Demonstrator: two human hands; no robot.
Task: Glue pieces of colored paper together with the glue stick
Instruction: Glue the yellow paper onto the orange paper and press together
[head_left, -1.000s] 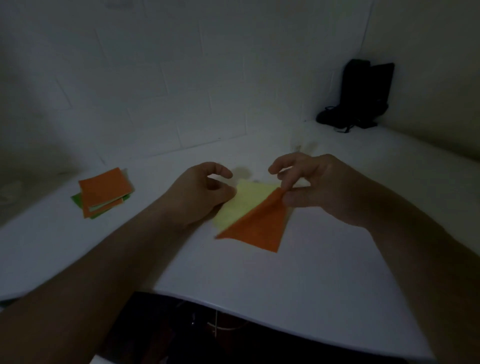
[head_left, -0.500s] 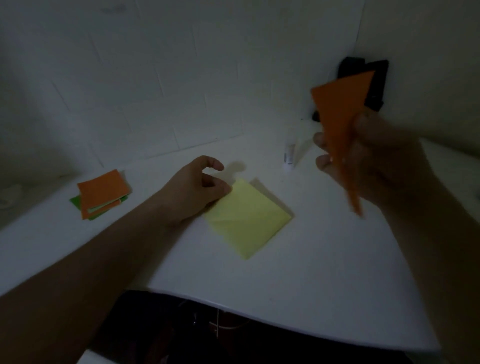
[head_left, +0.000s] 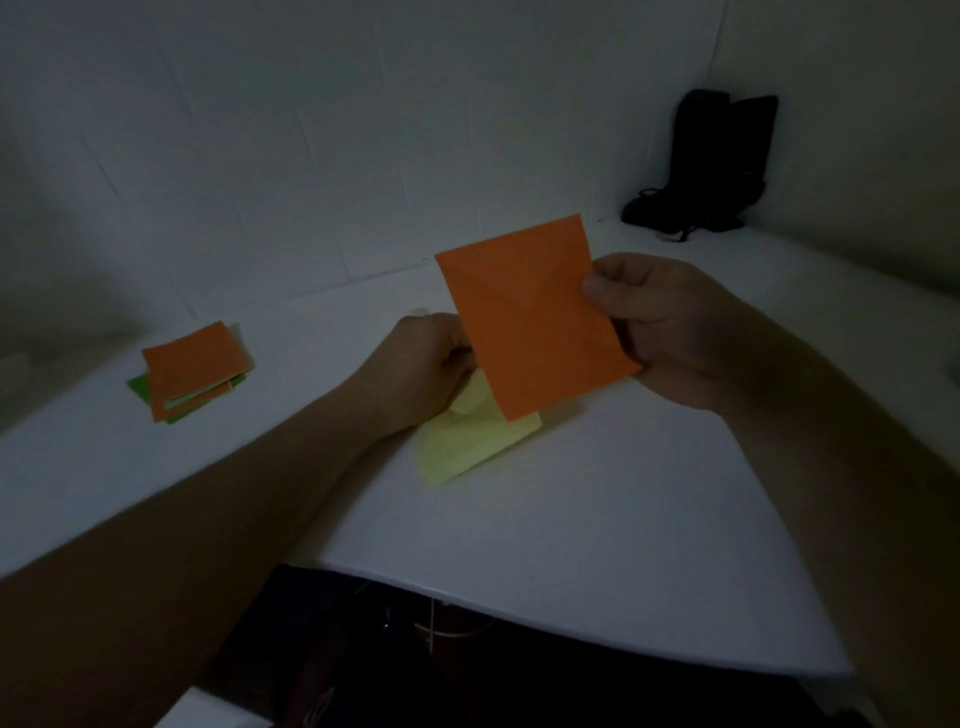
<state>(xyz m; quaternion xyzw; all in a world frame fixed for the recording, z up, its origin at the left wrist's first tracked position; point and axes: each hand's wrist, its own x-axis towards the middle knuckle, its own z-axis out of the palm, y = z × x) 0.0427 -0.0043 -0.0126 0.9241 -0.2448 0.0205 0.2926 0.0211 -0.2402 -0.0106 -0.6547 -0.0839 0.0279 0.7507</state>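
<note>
The right hand (head_left: 670, 322) pinches the orange sheet (head_left: 535, 317) at its 3 o'clock edge, thumb in front and fingers curled behind, holding it upright and clear of the tabletop (head_left: 597, 519). The left hand (head_left: 421, 364) sits at the sheet's 9 o'clock, fingers curled; they seem to meet the sheet's lower left edge, but whether they grip it or the yellow sheet (head_left: 467, 447) below I cannot tell. The yellow sheet lies on the tabletop at the orange one's 6 o'clock, partly hidden behind it, with one corner looking lifted or curled near the left hand. No glue stick shows here; it may be hidden behind the raised orange sheet. The risks, as I judge them: the thin sheet held by one edge could flop or crease, the loose yellow sheet could slide or fold under the left hand so the two pieces join crooked, and the dim light makes edges hard to line up. At 9 o'clock, well apart, lies a stack (head_left: 192, 371) of orange and green squares. The tabletop is white and smooth with a curved near edge, set in a corner of pale walls, and a black object (head_left: 711, 166) stands at 1 o'clock against the wall
</note>
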